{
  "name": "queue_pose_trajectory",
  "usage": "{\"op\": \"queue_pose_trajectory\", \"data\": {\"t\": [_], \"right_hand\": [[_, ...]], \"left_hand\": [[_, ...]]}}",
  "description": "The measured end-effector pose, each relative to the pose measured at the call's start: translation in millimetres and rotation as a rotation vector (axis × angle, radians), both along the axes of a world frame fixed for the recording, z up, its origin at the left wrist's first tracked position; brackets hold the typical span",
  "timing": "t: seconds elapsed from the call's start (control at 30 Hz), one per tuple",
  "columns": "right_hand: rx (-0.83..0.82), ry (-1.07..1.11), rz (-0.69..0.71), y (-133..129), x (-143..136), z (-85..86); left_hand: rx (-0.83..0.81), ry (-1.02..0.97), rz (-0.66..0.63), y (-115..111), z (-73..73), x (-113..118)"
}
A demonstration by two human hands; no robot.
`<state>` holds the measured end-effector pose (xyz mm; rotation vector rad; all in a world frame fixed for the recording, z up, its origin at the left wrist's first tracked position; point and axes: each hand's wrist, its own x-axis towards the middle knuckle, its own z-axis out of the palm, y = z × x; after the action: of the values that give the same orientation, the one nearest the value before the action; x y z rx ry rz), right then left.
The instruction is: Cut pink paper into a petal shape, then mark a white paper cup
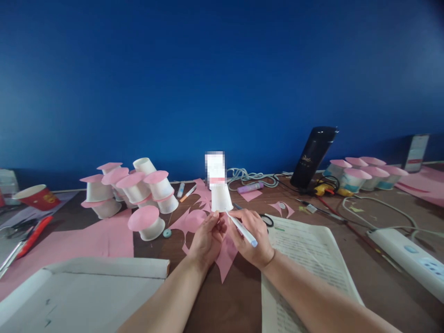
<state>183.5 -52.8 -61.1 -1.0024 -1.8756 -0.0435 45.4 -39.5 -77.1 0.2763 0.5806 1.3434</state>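
Observation:
A white paper cup (221,199) stands upside down in the middle, held near its lower rim by my left hand (210,236), with thumb and fingers closed on it. My right hand (251,236) grips a white pen with a light blue end (245,232), its tip at the cup's lower edge. Below and beside my hands lie pink paper scraps (227,259). To the left, several white cups with pink paper discs are stacked, and one such cup (149,229) stands in front of them.
A black bottle (314,157) leans near the blue wall, beside more pink-topped cups (354,179). A power strip (409,261), cables and a printed sheet (312,259) are on the right. On the left are a red cup (40,198), a red-handled tool (34,236) and a white box (86,296).

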Motion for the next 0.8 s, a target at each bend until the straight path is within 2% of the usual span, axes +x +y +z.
{"op": "queue_pose_trajectory", "data": {"t": [0.8], "right_hand": [[0.03,-0.013,-0.017,-0.4,-0.7,2.6]], "left_hand": [[0.016,0.018,0.005,-1.2,1.8,1.7]]}}
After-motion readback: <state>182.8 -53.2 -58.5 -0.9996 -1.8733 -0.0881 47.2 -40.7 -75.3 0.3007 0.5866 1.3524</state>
